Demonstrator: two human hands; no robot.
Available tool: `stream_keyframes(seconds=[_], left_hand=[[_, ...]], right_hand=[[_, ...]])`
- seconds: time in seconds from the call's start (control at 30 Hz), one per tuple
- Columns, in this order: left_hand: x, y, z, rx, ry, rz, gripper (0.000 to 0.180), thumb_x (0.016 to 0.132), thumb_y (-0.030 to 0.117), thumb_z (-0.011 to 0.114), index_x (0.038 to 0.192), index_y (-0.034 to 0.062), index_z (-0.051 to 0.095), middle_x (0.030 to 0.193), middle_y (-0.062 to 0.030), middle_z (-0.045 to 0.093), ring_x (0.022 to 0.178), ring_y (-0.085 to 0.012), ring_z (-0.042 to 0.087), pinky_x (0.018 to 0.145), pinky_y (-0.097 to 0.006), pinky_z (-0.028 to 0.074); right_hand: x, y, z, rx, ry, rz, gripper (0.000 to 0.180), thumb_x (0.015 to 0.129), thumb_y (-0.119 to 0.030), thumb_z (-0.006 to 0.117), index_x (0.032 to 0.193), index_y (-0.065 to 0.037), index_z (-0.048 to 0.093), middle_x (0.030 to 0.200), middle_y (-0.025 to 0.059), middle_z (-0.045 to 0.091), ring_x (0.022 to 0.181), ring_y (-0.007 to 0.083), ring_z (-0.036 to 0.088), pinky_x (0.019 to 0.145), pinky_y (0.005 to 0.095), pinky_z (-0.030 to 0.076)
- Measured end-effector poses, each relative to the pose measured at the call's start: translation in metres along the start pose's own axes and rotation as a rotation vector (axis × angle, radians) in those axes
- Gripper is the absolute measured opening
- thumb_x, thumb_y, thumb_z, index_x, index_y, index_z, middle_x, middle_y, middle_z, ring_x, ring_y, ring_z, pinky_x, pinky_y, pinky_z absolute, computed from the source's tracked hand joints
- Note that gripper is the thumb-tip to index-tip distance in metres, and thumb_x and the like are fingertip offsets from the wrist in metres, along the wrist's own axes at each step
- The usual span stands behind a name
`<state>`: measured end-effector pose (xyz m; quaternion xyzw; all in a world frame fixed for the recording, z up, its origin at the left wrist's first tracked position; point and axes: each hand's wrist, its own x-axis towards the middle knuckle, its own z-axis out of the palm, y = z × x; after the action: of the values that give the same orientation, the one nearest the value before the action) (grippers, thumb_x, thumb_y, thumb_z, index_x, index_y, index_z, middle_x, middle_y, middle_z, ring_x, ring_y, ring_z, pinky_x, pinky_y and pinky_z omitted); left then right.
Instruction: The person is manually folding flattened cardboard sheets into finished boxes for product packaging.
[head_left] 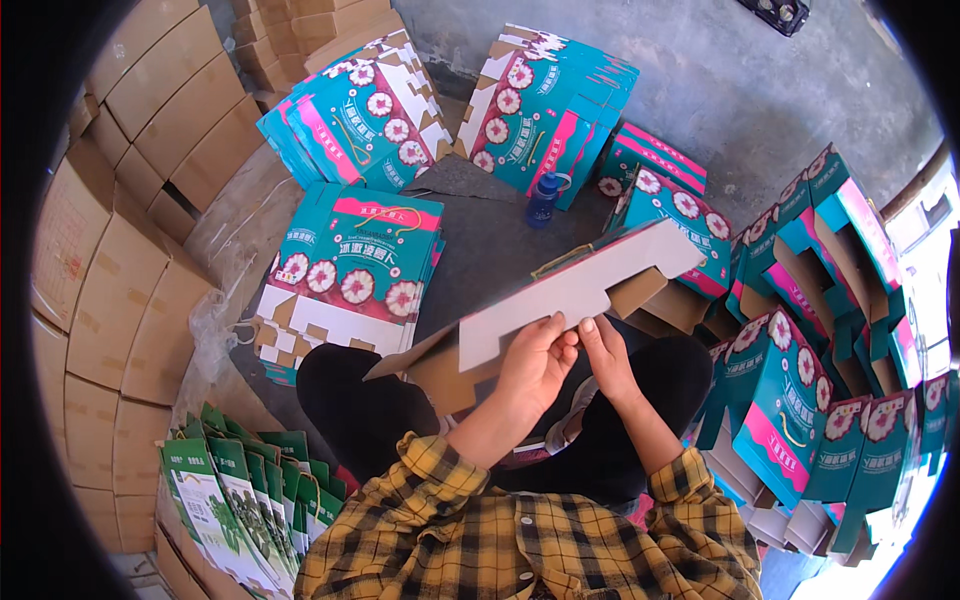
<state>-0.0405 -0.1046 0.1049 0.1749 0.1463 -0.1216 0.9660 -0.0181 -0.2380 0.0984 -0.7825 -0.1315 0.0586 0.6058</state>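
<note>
The person sits low on a dark grey floor, in a space where a grey concrete surface spreads behind. At the left, a wall of plain brown boxes is piled up, and at the far right a strong light comes in, so the details there are difficult to see.

The carton is above the lap, in front of the knees, tilted with its right end higher; it is partly folded, and its white and brown cardboard sides face the person. The left hand grips its lower edge with curled fingers. The right hand, just beside it, has the thumb at the same edge (its other fingers are mostly hidden, so I cannot tell how firmly it presses).

Around the knees, the room is tight. Flat teal-and-pink cartons lie in a near left stack, a far left stack and a far middle stack. A blue bottle stands between these stacks and the held carton. At the right, shaped boxes crowd closely beside the right knee. Green-and-white packages lean together at the lower left, and a clear plastic bag lies against the brown boxes.
</note>
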Motion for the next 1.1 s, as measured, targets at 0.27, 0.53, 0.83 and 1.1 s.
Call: stream_keyframes(seconds=[0.27, 0.53, 0.83, 1.1], left_hand=[[0.001, -0.027, -0.006, 0.041, 0.054, -0.028, 0.008, 0.093, 0.013, 0.057, 0.097, 0.0056, 0.058, 0.082, 0.0009, 0.06, 0.068, -0.0056, 0.057, 0.059, -0.018, 0.047], [0.007, -0.039, -0.018, -0.003, 0.059, -0.035, 0.005, 0.093, 0.01, 0.054, 0.095, 0.0057, 0.057, 0.08, -0.0008, 0.059, 0.065, -0.0077, 0.057, 0.058, -0.02, 0.047], [0.017, -0.043, -0.021, 0.003, 0.102, -0.044, 0.005, 0.092, 0.008, 0.055, 0.093, 0.0035, 0.057, 0.082, -0.0044, 0.06, 0.068, -0.0104, 0.059, 0.058, -0.022, 0.048], [-0.041, -0.001, -0.004, 1.06, -0.207, 0.19, 0.029, 0.085, 0.022, 0.068, 0.101, 0.0013, 0.056, 0.093, -0.0069, 0.059, 0.074, -0.0145, 0.061, 0.065, -0.026, 0.049]], right_hand=[[-0.019, 0.014, -0.009, 0.127, 0.103, 0.172, 0.04, 0.097, -0.034, 0.045, 0.107, 0.003, 0.055, 0.093, 0.0109, 0.063, 0.087, 0.0178, 0.061, 0.081, 0.0309, 0.047], [-0.031, 0.031, -0.001, 0.574, 0.039, 0.265, 0.046, 0.094, -0.027, 0.049, 0.131, -0.002, 0.04, 0.118, 0.008, 0.053, 0.112, 0.0163, 0.05, 0.094, 0.0291, 0.041], [-0.024, 0.059, 0.014, 0.703, 0.141, 0.425, 0.019, 0.093, -0.021, 0.048, 0.101, -0.005, 0.055, 0.093, 0.0034, 0.059, 0.086, 0.0135, 0.058, 0.077, 0.0273, 0.048], [-0.024, 0.056, -0.002, 0.414, -0.022, 0.314, 0.034, 0.096, -0.022, 0.046, 0.118, 0.002, 0.055, 0.106, 0.0094, 0.062, 0.097, 0.0148, 0.059, 0.086, 0.0285, 0.046]])
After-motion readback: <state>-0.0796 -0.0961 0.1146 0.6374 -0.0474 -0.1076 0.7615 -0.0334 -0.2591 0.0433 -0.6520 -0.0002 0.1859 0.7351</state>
